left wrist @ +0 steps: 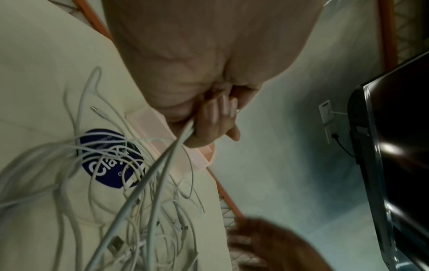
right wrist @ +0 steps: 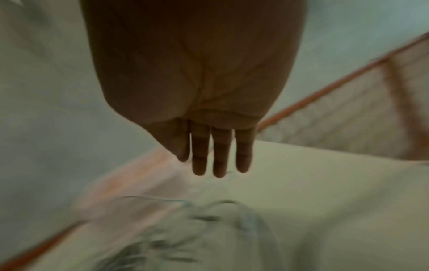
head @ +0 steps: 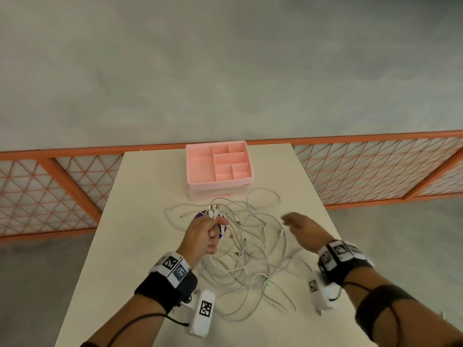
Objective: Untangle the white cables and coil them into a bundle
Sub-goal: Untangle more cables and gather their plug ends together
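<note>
The left hand (head: 204,236) is raised above the cream table (head: 140,211), its fingers curled around several strands of the white cables (head: 250,249); a cluster of plug ends (head: 213,211) protrudes above the fist. In the left wrist view the gripped strands run taut from the curled fingers (left wrist: 216,117) down to the heap. The remaining cable lies as a loose tangle on the table, between the two forearms and just in front of the pink organiser tray (head: 218,164), which stands at the far edge with its compartments facing up. A round dark-blue sticker (left wrist: 109,157) lies under the tangle, partly crossed by strands. The right hand (head: 303,229) hovers over the right part of the tangle, holding nothing; its fingers (right wrist: 220,154) are straight and side by side. Behind the table runs an orange mesh fence (head: 375,166).
</note>
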`<state>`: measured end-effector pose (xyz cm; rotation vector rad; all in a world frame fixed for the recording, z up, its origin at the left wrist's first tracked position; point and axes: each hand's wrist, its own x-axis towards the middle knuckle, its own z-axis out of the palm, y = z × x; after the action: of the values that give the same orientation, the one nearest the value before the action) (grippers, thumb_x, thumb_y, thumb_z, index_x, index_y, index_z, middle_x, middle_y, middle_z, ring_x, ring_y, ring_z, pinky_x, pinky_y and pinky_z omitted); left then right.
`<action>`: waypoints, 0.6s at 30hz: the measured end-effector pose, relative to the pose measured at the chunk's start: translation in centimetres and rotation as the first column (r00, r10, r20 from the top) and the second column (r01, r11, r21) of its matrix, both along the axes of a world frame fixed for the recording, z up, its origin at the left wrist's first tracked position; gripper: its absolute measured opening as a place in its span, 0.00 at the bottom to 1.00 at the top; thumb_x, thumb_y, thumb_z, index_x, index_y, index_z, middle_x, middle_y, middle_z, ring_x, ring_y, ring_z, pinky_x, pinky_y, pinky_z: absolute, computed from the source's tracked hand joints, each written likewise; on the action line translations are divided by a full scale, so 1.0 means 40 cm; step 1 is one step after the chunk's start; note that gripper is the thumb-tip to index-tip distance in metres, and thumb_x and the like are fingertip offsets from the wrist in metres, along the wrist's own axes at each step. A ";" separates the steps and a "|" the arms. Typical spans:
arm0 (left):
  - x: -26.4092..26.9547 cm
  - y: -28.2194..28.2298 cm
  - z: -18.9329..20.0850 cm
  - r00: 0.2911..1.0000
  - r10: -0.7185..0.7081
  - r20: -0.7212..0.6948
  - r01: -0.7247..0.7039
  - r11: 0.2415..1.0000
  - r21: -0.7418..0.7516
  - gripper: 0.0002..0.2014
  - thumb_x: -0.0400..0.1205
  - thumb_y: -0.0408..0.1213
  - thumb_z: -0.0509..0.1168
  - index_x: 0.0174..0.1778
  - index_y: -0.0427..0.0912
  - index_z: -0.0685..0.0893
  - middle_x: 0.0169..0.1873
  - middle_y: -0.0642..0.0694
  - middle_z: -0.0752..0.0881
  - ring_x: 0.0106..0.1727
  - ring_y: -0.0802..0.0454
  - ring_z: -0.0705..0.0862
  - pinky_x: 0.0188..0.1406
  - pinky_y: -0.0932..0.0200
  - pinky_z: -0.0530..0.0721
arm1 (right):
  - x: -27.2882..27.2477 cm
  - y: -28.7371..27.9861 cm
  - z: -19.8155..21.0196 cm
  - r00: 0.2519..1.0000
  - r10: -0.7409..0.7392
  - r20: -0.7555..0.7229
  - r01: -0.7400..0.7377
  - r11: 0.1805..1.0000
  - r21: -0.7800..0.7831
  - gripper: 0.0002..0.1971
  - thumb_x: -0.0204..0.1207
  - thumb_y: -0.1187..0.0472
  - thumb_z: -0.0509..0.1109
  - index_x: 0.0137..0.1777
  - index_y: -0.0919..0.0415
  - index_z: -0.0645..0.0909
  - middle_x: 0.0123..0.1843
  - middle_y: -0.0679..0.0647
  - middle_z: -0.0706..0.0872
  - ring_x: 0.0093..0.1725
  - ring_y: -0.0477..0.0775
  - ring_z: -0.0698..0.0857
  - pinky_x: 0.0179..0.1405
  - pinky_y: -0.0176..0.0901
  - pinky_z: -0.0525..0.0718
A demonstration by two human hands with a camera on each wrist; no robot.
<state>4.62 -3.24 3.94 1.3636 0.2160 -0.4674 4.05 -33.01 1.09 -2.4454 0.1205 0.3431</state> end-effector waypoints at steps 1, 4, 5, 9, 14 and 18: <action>-0.005 -0.011 0.001 1.000 -0.018 -0.007 0.018 1.000 -0.002 0.16 0.88 0.31 0.51 0.49 0.32 0.85 0.21 0.51 0.67 0.18 0.58 0.62 0.20 0.68 0.58 | 0.014 0.061 0.024 0.997 0.031 0.069 -0.038 0.994 0.099 0.16 0.85 0.64 0.61 0.70 0.54 0.79 0.65 0.53 0.86 0.65 0.52 0.84 0.72 0.48 0.77; -0.015 -0.038 0.008 0.998 -0.058 0.007 0.057 0.998 0.012 0.15 0.90 0.33 0.52 0.47 0.34 0.84 0.22 0.50 0.68 0.18 0.57 0.63 0.21 0.66 0.59 | 0.041 0.238 0.110 0.978 0.125 0.166 -0.173 0.933 0.314 0.19 0.86 0.52 0.62 0.76 0.50 0.74 0.65 0.49 0.85 0.61 0.48 0.86 0.66 0.42 0.81; -0.017 -0.044 0.013 0.998 -0.063 0.011 0.063 0.998 0.021 0.14 0.90 0.33 0.53 0.44 0.35 0.82 0.22 0.49 0.68 0.19 0.56 0.63 0.21 0.66 0.60 | 0.044 0.281 0.128 0.973 0.158 0.167 -0.210 0.905 0.371 0.20 0.86 0.51 0.62 0.77 0.49 0.73 0.67 0.48 0.84 0.61 0.49 0.86 0.65 0.42 0.81; -0.019 -0.049 0.025 0.996 -0.090 0.028 0.087 0.992 0.087 0.16 0.90 0.28 0.49 0.35 0.39 0.71 0.23 0.44 0.68 0.18 0.55 0.63 0.21 0.65 0.60 | 0.049 0.374 0.140 0.942 0.274 0.192 -0.321 0.903 0.285 0.19 0.86 0.59 0.60 0.76 0.56 0.75 0.71 0.50 0.83 0.66 0.47 0.83 0.70 0.41 0.78; -0.035 -0.016 -0.003 0.988 -0.154 0.016 0.152 0.984 0.090 0.14 0.90 0.30 0.53 0.39 0.40 0.73 0.23 0.48 0.72 0.21 0.55 0.66 0.20 0.64 0.64 | 0.045 0.370 0.118 0.935 0.246 0.257 -0.318 0.902 0.294 0.14 0.80 0.69 0.65 0.60 0.60 0.89 0.55 0.50 0.91 0.52 0.41 0.87 0.57 0.34 0.82; -0.034 -0.030 0.014 0.997 -0.074 0.036 0.073 0.997 0.020 0.15 0.89 0.27 0.50 0.39 0.40 0.76 0.24 0.47 0.68 0.20 0.57 0.64 0.20 0.64 0.62 | 0.029 0.375 0.098 0.969 0.133 0.210 -0.228 0.814 0.534 0.24 0.84 0.58 0.66 0.80 0.52 0.71 0.68 0.45 0.83 0.51 0.34 0.85 0.55 0.32 0.81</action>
<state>3.27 -4.46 4.52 1.4004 0.1410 -0.5025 5.21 -18.00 5.00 -1.8896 -0.2580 0.2172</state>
